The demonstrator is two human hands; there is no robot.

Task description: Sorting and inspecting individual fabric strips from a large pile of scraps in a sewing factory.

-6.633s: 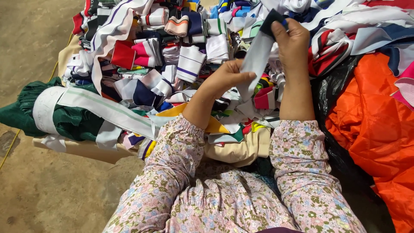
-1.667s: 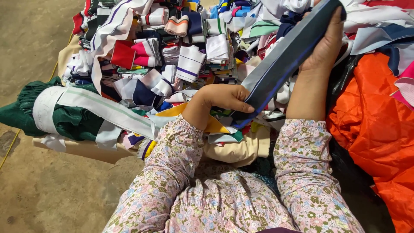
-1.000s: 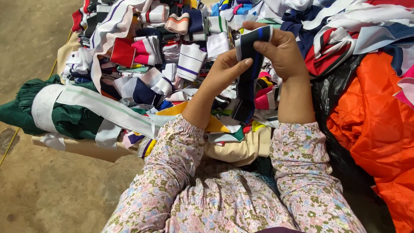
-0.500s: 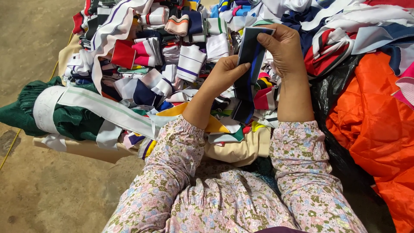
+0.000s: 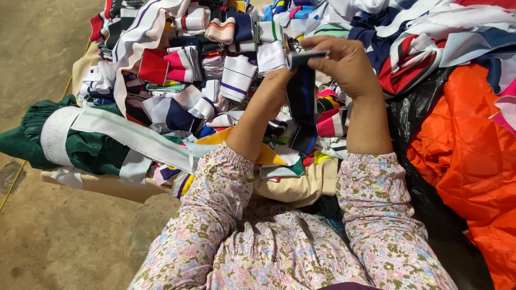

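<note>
Above the heaped pile of fabric scraps (image 5: pixel 215 80), both hands meet on a dark navy knit strip (image 5: pixel 302 102). Right hand (image 5: pixel 346 67) pinches its folded top edge, fingers closed on it; left hand (image 5: pixel 274 88) grips the strip just beside, fingers curled round it. It hangs down between the forearms. Orange cloth (image 5: pixel 462 156) lies on the right.
</note>
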